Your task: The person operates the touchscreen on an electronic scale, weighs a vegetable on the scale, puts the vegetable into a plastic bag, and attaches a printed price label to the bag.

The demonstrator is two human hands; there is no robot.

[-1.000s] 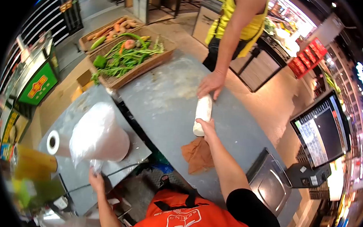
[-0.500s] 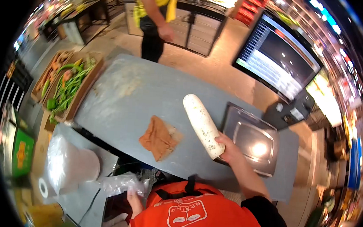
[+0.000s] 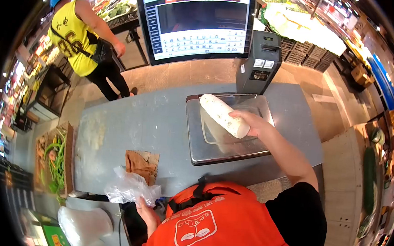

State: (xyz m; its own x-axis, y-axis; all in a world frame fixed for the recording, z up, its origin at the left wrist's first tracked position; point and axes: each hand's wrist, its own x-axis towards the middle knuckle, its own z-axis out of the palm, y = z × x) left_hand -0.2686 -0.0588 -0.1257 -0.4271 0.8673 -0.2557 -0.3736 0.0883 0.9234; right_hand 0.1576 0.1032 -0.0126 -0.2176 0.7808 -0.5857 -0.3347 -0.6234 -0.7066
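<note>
A thick white radish-like vegetable (image 3: 220, 113) slants across the steel scale plate (image 3: 200, 145), and my right hand (image 3: 251, 124) is wrapped round its lower right end. Whether it rests on the plate or hangs just over it, I cannot tell. At the lower left, my left hand (image 3: 147, 212) grips a crumpled clear plastic bag (image 3: 132, 189). The bag partly overlaps a brown cloth (image 3: 141, 164) on the grey table. Behind the plate stands a lit screen (image 3: 196, 26) on a dark housing (image 3: 260, 59).
A basket of green vegetables (image 3: 59, 159) stands at the table's left end. A plastic-covered roll (image 3: 84, 226) sits on the lower left surface. Beyond the table, a person in a yellow vest (image 3: 76, 34) faces away. Crates (image 3: 300, 52) stand at the back right.
The white vegetable has left the other person's hand and come over the scale plate in my right hand. My left hand has brought the plastic bag away from the roll. The person has turned away.
</note>
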